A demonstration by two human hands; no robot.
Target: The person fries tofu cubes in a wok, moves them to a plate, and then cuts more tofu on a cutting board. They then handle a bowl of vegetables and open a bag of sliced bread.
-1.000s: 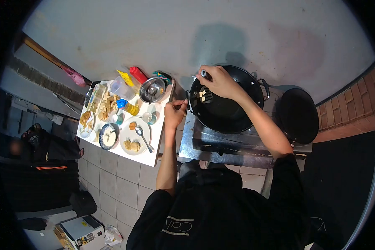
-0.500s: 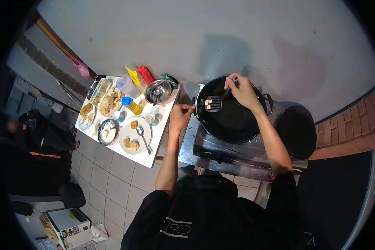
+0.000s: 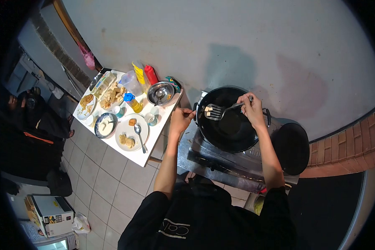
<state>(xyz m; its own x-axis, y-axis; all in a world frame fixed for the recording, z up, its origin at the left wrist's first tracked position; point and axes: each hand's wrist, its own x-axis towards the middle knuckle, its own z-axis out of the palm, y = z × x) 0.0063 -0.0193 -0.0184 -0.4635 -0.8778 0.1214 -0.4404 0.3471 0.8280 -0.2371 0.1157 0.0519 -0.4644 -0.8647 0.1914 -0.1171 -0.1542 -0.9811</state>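
A deep black pan (image 3: pixel 237 135) with a loop handle on each side sits on the stove. My left hand (image 3: pixel 181 121) is closed on its left handle, fingertips pinched there. My right hand (image 3: pixel 252 111) grips the handle of a slotted spatula (image 3: pixel 225 112) above the pan's right half. The spatula's head lies over the left part of the pan, tilted, with a few small pale cubes of food (image 3: pixel 208 111) at its tip. Whether the head touches the pan's bottom, I cannot tell.
Left of the stove, a white table (image 3: pixel 143 159) holds a plate (image 3: pixel 120 143) with a spoon (image 3: pixel 139 137), a bowl of white cream (image 3: pixel 106 125), an oil bottle (image 3: pixel 134 105) and a steel bowl (image 3: pixel 160 92). A black round pan or lid (image 3: pixel 291 148) lies right. A person (image 3: pixel 35 112) is far left.
My right hand has moved right and lower, and the spatula has swung to a flatter, more sideways angle. My left hand stays at the handle. The whole view has shifted slightly.
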